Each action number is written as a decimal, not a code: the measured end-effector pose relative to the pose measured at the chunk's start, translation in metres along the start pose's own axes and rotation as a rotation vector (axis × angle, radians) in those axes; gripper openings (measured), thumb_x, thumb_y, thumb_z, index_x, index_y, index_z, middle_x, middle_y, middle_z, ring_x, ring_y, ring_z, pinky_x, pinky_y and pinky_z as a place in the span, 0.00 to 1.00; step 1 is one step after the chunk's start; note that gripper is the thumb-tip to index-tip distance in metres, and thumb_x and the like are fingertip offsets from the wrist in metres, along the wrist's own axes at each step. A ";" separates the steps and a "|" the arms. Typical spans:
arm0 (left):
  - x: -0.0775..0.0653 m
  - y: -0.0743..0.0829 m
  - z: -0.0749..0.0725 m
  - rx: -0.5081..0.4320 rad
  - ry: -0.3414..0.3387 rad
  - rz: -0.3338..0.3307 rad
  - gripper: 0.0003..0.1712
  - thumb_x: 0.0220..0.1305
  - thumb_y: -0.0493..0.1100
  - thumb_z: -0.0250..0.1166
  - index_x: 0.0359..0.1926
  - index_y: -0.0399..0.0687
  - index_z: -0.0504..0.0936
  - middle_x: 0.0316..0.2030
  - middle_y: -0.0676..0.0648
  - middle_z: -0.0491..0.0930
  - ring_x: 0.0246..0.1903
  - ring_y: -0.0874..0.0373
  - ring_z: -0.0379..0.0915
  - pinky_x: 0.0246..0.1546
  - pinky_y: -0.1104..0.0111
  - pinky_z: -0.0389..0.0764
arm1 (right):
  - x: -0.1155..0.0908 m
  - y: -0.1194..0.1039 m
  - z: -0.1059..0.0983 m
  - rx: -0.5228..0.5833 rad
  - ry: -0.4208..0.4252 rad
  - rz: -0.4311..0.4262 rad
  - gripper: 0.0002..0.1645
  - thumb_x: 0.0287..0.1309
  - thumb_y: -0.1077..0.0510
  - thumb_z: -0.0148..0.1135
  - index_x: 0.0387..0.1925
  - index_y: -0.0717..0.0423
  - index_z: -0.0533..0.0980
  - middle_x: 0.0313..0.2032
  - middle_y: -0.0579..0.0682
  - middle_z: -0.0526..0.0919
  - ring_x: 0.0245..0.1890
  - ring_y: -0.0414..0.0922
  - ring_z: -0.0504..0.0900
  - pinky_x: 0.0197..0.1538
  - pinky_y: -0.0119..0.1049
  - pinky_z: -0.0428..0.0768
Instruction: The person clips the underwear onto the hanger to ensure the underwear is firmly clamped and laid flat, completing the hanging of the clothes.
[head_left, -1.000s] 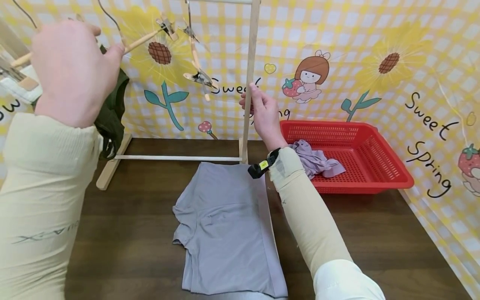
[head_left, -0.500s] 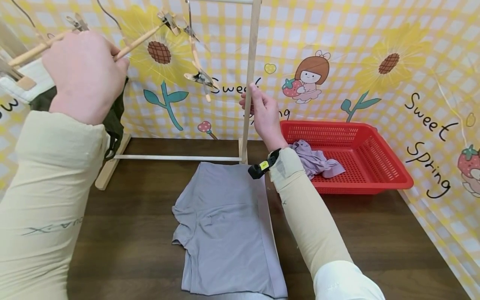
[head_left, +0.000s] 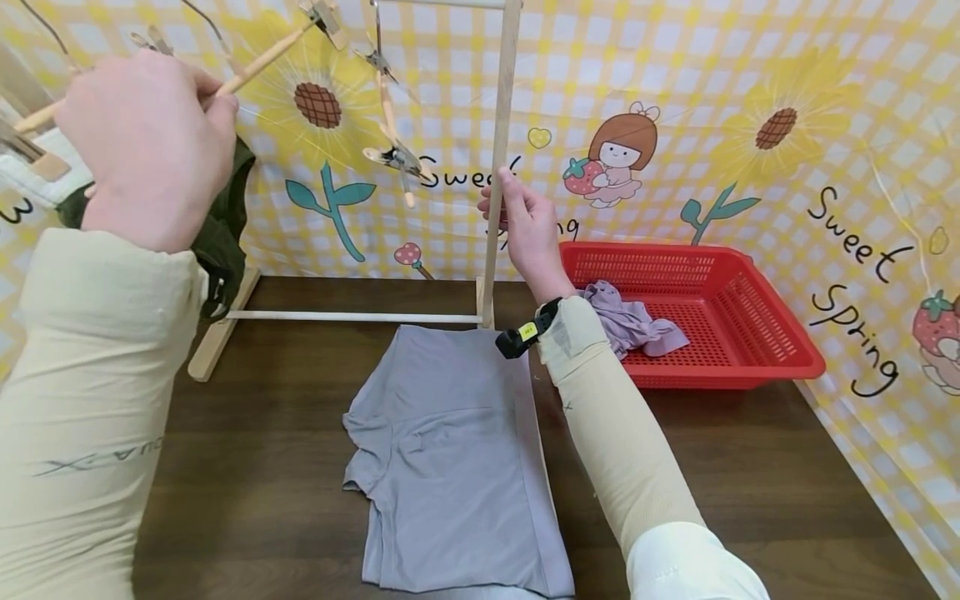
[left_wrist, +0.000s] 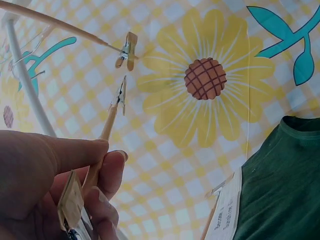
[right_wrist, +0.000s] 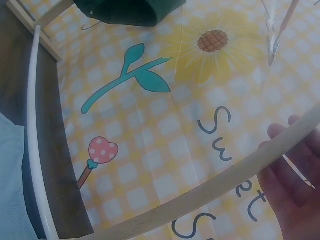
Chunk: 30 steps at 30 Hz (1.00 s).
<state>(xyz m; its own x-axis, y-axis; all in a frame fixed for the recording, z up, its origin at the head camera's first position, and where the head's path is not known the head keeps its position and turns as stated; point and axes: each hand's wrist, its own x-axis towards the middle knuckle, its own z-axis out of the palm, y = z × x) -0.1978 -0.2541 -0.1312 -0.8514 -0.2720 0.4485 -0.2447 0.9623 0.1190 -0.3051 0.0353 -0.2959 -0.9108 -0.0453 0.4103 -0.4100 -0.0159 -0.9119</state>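
Note:
My left hand [head_left: 146,150] is raised at the upper left, pinching a wooden clip hanger [head_left: 266,62] between thumb and fingers. In the left wrist view a metal-and-wood clip [left_wrist: 120,95] sits on the end of the held hanger. Just below and behind that hand hangs a dark green garment [head_left: 231,204] beside a white strip [left_wrist: 227,212] with printed words. My right hand [head_left: 531,229] holds the upright wooden post [head_left: 506,92] of a drying rack, thumb on the near side and fingers behind. A grey garment [head_left: 457,483] lies flat on the table.
A second clip hanger [head_left: 393,125] dangles inside the rack. The white lower bar [head_left: 352,316] joins the rack's feet. A red basket [head_left: 780,358] with a crumpled purple garment [head_left: 633,321] stands at the right. Behind everything hangs a yellow checked cloth [head_left: 450,75].
My left hand shifted right, then back left with the hanger, whose clip end has moved slightly left and up. My right hand stays on the post.

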 end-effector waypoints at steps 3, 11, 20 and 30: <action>-0.002 -0.002 -0.003 -0.010 0.018 -0.014 0.24 0.78 0.51 0.48 0.61 0.43 0.81 0.39 0.30 0.81 0.32 0.25 0.72 0.15 0.49 0.62 | 0.000 0.000 0.000 -0.001 0.001 0.001 0.35 0.76 0.38 0.50 0.47 0.68 0.83 0.39 0.55 0.87 0.43 0.50 0.85 0.51 0.41 0.82; -0.009 -0.013 -0.003 -0.064 0.065 -0.036 0.25 0.77 0.52 0.49 0.63 0.48 0.82 0.42 0.31 0.82 0.35 0.24 0.72 0.15 0.49 0.61 | 0.000 0.000 0.001 -0.002 0.004 -0.006 0.34 0.76 0.37 0.50 0.45 0.65 0.83 0.39 0.54 0.87 0.45 0.53 0.85 0.50 0.41 0.82; -0.032 -0.023 0.013 -0.200 0.186 -0.007 0.24 0.78 0.53 0.49 0.59 0.51 0.85 0.45 0.39 0.86 0.43 0.31 0.75 0.22 0.50 0.58 | 0.001 0.001 0.001 0.019 0.005 0.001 0.34 0.76 0.39 0.51 0.45 0.68 0.83 0.38 0.55 0.87 0.44 0.51 0.85 0.51 0.42 0.82; -0.065 -0.023 0.035 -0.310 0.225 -0.002 0.22 0.76 0.55 0.54 0.54 0.51 0.89 0.38 0.40 0.88 0.36 0.34 0.79 0.24 0.52 0.62 | 0.002 0.002 0.002 0.039 0.015 -0.001 0.33 0.76 0.39 0.51 0.45 0.67 0.83 0.38 0.56 0.87 0.47 0.57 0.84 0.53 0.43 0.81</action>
<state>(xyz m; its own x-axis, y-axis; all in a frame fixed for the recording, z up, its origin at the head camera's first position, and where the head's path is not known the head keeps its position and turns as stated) -0.1530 -0.2585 -0.1946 -0.7192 -0.2988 0.6273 -0.0650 0.9278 0.3674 -0.3073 0.0331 -0.2971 -0.9111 -0.0306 0.4111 -0.4092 -0.0545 -0.9108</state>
